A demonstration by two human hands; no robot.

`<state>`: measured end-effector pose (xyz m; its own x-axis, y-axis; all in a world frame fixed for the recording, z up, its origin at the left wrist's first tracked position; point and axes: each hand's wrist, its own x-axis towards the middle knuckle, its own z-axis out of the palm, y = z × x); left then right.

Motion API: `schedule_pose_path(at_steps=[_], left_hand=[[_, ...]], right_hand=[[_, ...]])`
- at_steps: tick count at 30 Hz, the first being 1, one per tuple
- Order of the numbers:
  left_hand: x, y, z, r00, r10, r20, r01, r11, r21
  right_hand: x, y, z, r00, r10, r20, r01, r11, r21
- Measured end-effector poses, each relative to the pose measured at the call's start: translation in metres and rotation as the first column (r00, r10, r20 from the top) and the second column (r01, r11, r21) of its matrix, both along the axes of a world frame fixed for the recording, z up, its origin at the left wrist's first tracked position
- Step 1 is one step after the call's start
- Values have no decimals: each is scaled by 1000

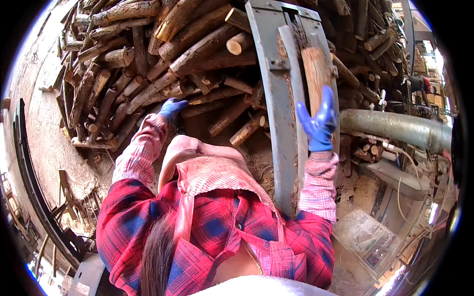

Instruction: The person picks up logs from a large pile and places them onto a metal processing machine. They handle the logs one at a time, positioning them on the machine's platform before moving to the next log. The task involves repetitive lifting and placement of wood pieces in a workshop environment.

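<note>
My right hand [320,122], in a blue glove, is open with thumb and fingers spread at the near end of a log [315,74]. That log lies lengthwise in a long grey metal trough [274,81]; the palm hides its near end, so whether they touch is unclear. My left hand [171,108], also blue-gloved, reaches to the pile of logs [202,54] on the left. Its visible fingers stretch toward the end of a thin log [215,95], and nothing shows in its grasp.
Logs also heap up right of the trough. A thick grey pipe [395,127] runs off to the right, with a hose [407,153] below it. A dusty control panel [368,241] sits at lower right. A dark metal rail [37,182] stands at far left.
</note>
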<state>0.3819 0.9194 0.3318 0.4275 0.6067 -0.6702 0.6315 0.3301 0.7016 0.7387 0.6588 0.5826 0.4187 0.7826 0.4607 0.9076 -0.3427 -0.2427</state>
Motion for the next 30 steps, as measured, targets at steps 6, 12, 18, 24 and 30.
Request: schedule_pose_path(at_steps=[6, 12, 18, 24, 30], left_hand=[[145, 132, 25, 904, -412, -117, 417, 787, 454], [321, 254, 27, 686, -484, -543, 548, -146, 824], [442, 296, -13, 201, -114, -973, 809, -541, 231], [426, 315, 31, 224, -703, -675, 913, -92, 398], [281, 371, 75, 300, -721, -624, 858, -82, 507]], right_hand=[[-6, 208, -52, 983, 173, 55, -170, 984, -57], [13, 264, -88, 990, 41, 133, 12, 927, -376], [16, 278, -92, 985, 28, 170, 34, 934, -354], [19, 280, -91, 987, -2, 161, 64, 923, -379], [19, 275, -96, 973, -17, 229, 106, 918, -381]])
